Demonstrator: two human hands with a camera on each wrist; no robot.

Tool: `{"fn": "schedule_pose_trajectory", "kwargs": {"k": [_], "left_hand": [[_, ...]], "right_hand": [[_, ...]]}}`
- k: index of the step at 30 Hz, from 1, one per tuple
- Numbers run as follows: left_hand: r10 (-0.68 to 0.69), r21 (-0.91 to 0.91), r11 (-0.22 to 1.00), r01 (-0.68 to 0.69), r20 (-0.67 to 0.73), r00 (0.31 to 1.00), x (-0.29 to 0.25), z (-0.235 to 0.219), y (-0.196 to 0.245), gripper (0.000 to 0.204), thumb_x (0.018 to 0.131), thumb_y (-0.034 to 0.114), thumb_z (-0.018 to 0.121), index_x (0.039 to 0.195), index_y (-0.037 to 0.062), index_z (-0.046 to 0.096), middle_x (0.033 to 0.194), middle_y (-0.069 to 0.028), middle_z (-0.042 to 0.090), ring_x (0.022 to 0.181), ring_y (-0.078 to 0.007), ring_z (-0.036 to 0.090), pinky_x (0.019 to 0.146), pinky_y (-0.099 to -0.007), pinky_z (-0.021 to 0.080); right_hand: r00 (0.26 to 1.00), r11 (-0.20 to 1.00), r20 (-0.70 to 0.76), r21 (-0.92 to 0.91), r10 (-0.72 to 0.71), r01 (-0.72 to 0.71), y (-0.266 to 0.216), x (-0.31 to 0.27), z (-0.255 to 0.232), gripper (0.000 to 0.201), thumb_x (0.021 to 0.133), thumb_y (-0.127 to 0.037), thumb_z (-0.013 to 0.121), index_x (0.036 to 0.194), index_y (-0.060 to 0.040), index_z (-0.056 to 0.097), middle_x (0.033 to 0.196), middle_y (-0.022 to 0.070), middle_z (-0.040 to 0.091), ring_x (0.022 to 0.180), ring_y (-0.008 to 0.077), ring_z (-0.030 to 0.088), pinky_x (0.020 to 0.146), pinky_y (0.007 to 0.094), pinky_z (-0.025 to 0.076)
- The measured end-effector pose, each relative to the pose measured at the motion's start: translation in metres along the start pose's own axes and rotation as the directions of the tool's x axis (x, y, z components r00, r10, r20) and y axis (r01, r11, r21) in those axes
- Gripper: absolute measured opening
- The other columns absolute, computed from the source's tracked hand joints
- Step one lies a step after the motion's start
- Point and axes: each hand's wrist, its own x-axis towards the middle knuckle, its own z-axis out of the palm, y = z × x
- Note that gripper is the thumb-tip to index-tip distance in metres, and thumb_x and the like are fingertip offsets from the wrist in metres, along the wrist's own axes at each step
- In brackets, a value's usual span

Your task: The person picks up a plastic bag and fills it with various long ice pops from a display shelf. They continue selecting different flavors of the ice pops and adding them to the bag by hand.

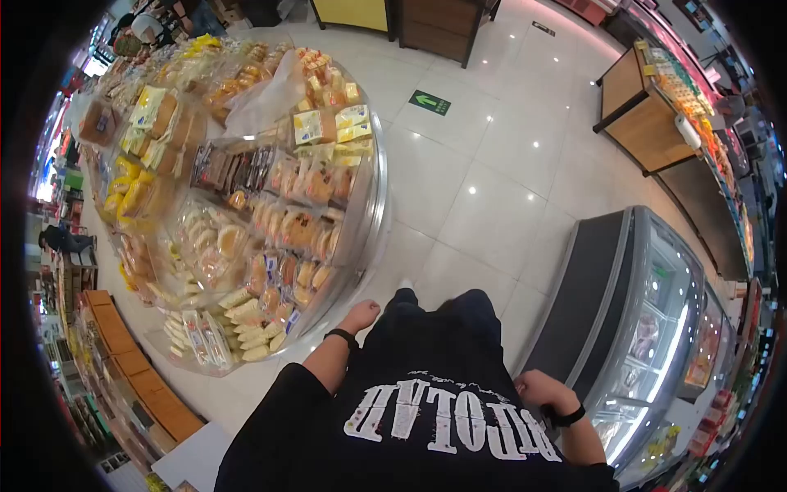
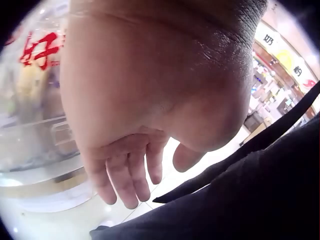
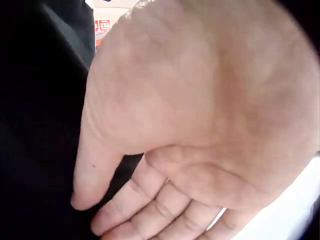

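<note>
My left hand hangs at my side by the rim of a round bakery display, holding nothing. In the left wrist view its fingers droop loosely with the thumb apart from them. My right hand is beside the hem of my black T-shirt, on the side toward the glass-topped freezer. Its palm and loosely bent fingers fill the right wrist view, with nothing held. Bagged breads and pale wrapped pastries lie in the display nearest the left hand.
Pale floor tiles run ahead between display and freezer, with a green arrow sign on them. A wooden produce stand is at the right. Cabinets stand at the far end, wooden bins at the left.
</note>
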Motion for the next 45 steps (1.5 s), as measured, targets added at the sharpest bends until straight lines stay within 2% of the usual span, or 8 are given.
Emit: {"fn": "schedule_pose_trajectory", "kwargs": {"k": [2,3,13,22,27,32,40,45], "left_hand": [[0.017,-0.021,1.0,-0.016,0.004,1.0,-0.017,0.007,0.016,0.036,0.089,0.031,0.057,0.109,0.0036,0.071,0.111,-0.0201,0.069,0.106,-0.0356,0.065,0.094,-0.0425,0.05],[0.002,0.019,1.0,-0.001,-0.05,0.999,0.052,-0.051,0.056,0.036,0.089,0.031,0.057,0.108,0.0035,0.071,0.11,-0.02,0.07,0.106,-0.0357,0.065,0.093,-0.0426,0.05],[-0.155,-0.179,0.976,0.124,-0.171,0.973,0.189,-0.053,0.193,0.035,0.092,0.022,0.056,0.11,-0.0055,0.066,0.095,-0.0161,0.071,0.083,-0.0239,0.07,0.078,-0.0358,0.055],[-0.215,-0.604,0.77,-0.205,-0.548,0.808,0.25,-0.145,0.342,0.027,0.092,0.015,0.059,0.109,-0.0044,0.064,0.093,-0.0128,0.071,0.08,-0.0198,0.068,0.074,-0.0316,0.053],[-0.391,-0.764,0.572,-0.298,-0.574,0.72,0.261,-0.234,0.413,0.023,0.091,0.01,0.06,0.111,-0.0032,0.063,0.091,-0.0099,0.068,0.078,-0.0152,0.065,0.068,-0.0264,0.052],[-0.457,-0.817,0.314,-0.483,-0.576,0.678,0.308,-0.31,0.381,0.027,0.094,0.012,0.058,0.119,0.0006,0.056,0.098,-0.0081,0.064,0.082,-0.0165,0.064,0.066,-0.0277,0.053],[-0.784,-0.712,0.15,-0.686,-0.509,0.357,0.308,-0.449,0.357,0.05,0.098,0.033,0.059,0.135,0.0042,0.041,0.12,-0.0165,0.058,0.101,-0.028,0.063,0.082,-0.0383,0.057],[-0.833,-0.672,0.026,-0.74,-0.423,0.355,0.314,-0.469,0.285,0.061,0.097,0.043,0.058,0.139,0.0042,0.039,0.127,-0.0191,0.054,0.111,-0.0296,0.058,0.092,-0.0425,0.053]], "right_hand": [[1.0,0.998,0.005,0.067,0.018,-0.019,0.004,-0.011,0.012,0.024,0.072,-0.006,0.057,0.091,0.0012,0.07,0.082,0.0244,0.067,0.075,0.0312,0.067,0.068,0.0397,0.051],[0.999,0.997,-0.025,0.065,-0.045,0.047,0.008,0.044,-0.07,0.025,0.072,-0.006,0.057,0.092,0.0015,0.07,0.082,0.0239,0.067,0.075,0.0315,0.067,0.068,0.0394,0.051],[0.996,0.976,0.043,0.21,-0.075,0.065,0.106,0.052,-0.327,0.032,0.074,-0.018,0.073,0.101,-0.0003,0.072,0.085,0.0188,0.072,0.077,0.0307,0.067,0.072,0.0357,0.052],[0.989,0.989,-0.037,-0.012,-0.144,0.144,0.133,0.09,-0.455,0.051,0.07,-0.042,0.074,0.094,0.0027,0.07,0.084,0.0279,0.066,0.083,0.0468,0.065,0.072,0.0451,0.053],[0.978,0.98,-0.125,0.095,-0.164,0.176,0.108,0.121,-0.509,0.043,0.074,-0.034,0.074,0.091,0.0054,0.069,0.075,0.0269,0.063,0.07,0.0375,0.065,0.065,0.0426,0.05],[0.995,0.988,-0.088,0.143,-0.052,0.064,0.064,0.164,-0.563,0.039,0.078,-0.026,0.075,0.094,0.0084,0.068,0.066,0.0155,0.059,0.065,0.01,0.05,0.06,0.0315,0.046],[0.996,0.975,0.012,0.209,-0.087,0.082,-0.06,0.197,-0.653,0.03,0.083,-0.015,0.072,0.104,0.0057,0.068,0.082,0.0064,0.071,0.075,0.0097,0.057,0.068,0.0316,0.05],[0.985,0.998,0.167,-0.045,-0.033,0.041,-0.102,0.238,-0.713,0.021,0.079,-0.013,0.069,0.097,-0.0017,0.07,0.085,0.0145,0.072,0.074,0.022,0.067,0.071,0.035,0.053]]}}
